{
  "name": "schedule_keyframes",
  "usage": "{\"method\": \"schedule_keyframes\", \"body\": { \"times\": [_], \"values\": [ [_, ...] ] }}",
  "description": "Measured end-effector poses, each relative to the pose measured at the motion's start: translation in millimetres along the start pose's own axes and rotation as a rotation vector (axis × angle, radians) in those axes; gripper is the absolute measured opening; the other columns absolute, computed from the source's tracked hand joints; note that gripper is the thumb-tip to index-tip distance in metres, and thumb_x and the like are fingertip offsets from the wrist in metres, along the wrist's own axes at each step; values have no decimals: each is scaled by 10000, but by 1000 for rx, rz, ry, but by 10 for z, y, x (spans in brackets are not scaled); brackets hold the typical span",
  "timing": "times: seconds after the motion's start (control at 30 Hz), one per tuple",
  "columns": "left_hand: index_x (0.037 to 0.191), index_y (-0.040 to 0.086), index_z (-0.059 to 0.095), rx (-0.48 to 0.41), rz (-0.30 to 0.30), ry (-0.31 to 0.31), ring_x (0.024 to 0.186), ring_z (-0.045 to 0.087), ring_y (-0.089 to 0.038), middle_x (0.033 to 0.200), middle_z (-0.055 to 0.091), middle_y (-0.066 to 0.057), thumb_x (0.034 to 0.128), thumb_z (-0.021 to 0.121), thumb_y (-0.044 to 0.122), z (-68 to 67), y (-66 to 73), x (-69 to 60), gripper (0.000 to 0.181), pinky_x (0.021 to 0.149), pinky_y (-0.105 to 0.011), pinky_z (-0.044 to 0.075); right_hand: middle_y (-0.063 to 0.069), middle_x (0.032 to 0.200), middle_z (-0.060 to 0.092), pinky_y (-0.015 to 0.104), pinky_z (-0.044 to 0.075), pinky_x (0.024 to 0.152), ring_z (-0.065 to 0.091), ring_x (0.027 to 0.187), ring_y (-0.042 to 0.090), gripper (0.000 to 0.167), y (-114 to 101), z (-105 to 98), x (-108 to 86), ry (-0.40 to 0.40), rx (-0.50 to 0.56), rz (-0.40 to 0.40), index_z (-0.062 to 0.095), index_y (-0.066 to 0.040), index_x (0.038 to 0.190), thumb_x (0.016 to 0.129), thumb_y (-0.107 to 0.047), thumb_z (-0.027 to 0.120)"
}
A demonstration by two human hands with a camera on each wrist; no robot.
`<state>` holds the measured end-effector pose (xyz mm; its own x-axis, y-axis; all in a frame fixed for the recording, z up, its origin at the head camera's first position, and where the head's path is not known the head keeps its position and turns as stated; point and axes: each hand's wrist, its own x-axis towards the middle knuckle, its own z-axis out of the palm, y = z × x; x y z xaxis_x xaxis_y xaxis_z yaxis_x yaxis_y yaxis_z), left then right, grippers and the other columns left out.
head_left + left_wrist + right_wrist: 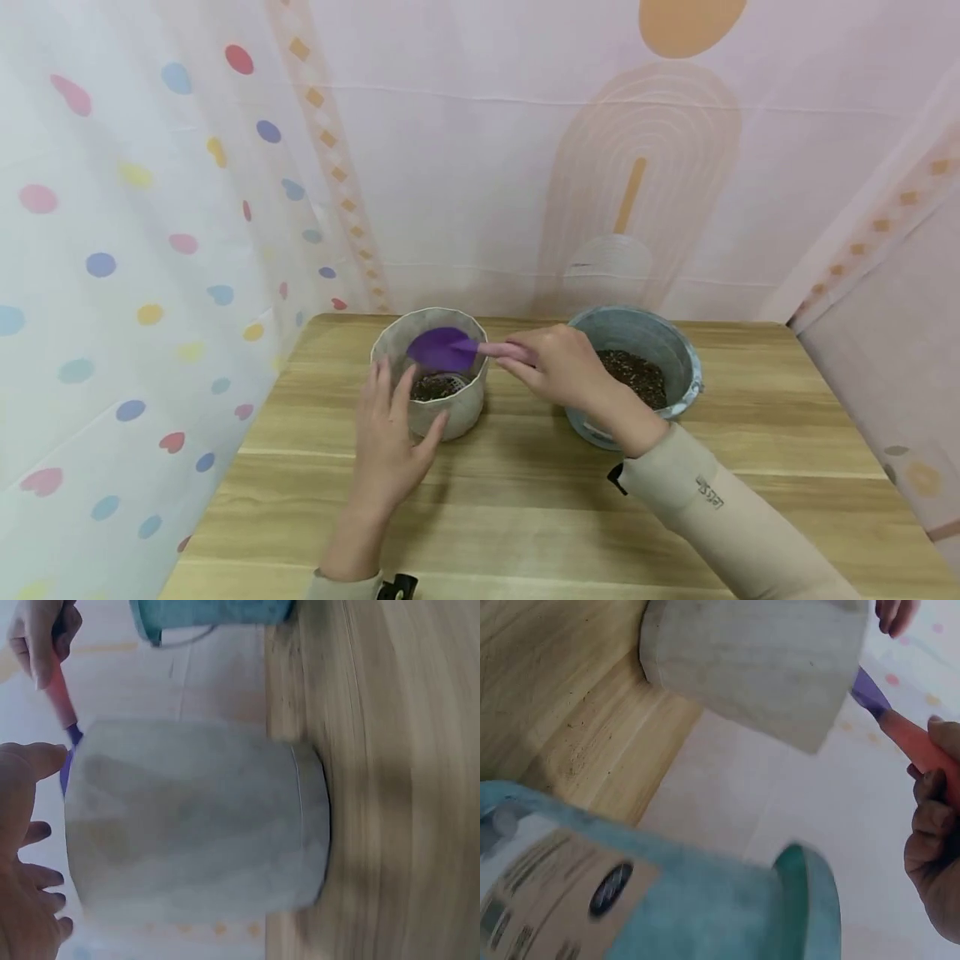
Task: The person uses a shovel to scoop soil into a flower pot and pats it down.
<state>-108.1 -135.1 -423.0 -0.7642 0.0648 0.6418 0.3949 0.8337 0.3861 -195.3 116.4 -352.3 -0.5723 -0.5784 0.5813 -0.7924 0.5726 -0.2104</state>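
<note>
A purple garden trowel (442,348) with a pink handle extends into the mouth of a pale grey flower pot (461,417). My right hand (562,367) grips the handle, fingers curled round it, between the pot and a blue-grey bucket. Dark soil (433,387) lies low inside the pot, beneath the blade. At the pot's near left side is my left hand (390,442), its fingers spread by the rim; whether they touch it I cannot tell. In the left wrist view the pot (187,817) fills the middle, with the left thumb and fingers near its rim.
The blue-grey bucket (682,379) stands to the right and holds dark soil (633,377). Both containers rest on a wood-grain table (510,517). A patterned curtain (465,183) hangs right behind the table's far edge. Small dark crumbs (581,750) dot the tabletop in the right wrist view.
</note>
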Motion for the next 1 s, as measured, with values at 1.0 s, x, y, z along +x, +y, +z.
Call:
{"method": "schedule_keyframes", "body": {
  "times": [1.0],
  "values": [
    [1472,143,533,-81,264,-466,1463,354,-346,1591,373,-165,982,664,377,819,948,387,559,1180,-521,309,96,854,716,353,525,541,651,664,219,294,543,-1089,-713,-30,-115,84,809,-44,1012,749,84,833]
  ]
}}
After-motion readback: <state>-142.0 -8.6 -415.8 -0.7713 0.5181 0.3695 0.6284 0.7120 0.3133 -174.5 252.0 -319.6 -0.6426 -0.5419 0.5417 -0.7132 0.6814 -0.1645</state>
